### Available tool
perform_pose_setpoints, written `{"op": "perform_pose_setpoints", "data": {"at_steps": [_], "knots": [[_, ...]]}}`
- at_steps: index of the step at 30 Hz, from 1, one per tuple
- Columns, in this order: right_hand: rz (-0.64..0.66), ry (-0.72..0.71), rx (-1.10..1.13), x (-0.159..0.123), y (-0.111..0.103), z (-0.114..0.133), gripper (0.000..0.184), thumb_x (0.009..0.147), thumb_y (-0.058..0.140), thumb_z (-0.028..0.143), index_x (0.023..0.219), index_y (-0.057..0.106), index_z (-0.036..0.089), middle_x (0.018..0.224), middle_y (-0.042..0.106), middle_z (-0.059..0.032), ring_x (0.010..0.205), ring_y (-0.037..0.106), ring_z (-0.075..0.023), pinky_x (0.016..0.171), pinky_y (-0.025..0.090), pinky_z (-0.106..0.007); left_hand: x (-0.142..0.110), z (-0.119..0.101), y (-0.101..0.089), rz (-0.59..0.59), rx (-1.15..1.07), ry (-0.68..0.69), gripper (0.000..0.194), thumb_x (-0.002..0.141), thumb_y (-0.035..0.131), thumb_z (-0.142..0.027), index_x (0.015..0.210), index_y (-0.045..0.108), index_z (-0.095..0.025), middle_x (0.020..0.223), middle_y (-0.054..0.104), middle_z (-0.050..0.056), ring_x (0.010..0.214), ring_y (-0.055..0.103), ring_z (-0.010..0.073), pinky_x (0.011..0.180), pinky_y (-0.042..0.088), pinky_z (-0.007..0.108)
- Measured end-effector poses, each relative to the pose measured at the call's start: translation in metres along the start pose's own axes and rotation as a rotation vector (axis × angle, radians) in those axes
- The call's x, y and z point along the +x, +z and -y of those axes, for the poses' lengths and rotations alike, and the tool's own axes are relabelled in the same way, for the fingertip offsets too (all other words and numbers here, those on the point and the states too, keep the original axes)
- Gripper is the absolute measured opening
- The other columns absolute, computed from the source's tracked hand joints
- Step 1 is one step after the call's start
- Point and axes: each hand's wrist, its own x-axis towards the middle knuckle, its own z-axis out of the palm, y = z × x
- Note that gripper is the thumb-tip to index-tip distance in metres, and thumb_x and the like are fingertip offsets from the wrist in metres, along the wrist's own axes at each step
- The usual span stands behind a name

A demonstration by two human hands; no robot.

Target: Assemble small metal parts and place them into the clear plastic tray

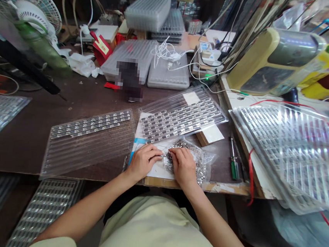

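Note:
My left hand (144,161) and my right hand (182,165) rest side by side on a white sheet (155,171) at the table's front edge. Both have their fingers curled, pinching small metal parts from a pile in a clear plastic bag (200,162). The right hand lies on top of the pile; the left fingertips meet it at the pile's left edge. Just beyond the hands lies a clear ribbed tray (182,115) with rows of small metal parts. A second ribbed tray (88,143), partly filled along its far rows, lies to the left.
Screwdrivers (234,161) lie right of the bag. A stack of clear trays (295,151) fills the right side. More tray stacks (148,9), white cables (168,54) and a power strip (209,52) sit at the back. A fan (27,9) stands at far left.

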Motion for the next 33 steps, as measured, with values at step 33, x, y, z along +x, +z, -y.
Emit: {"op": "perform_pose_setpoints", "data": {"at_steps": [33], "knots": [[0.121,-0.050,-0.362,-0.006,-0.018,-0.008,0.037,0.083,0.065,0.039,0.114,0.062,0.020,0.115,0.062,-0.0127,0.097,0.051,-0.0284,0.075,0.043,-0.041,0.094,0.067,-0.072,-0.110,0.310,-0.226,0.017,0.081,0.058,-0.034,0.082,0.068,-0.020,0.084,0.071,0.007,0.082,0.064,0.0234,0.081,0.043,0.037]]}}
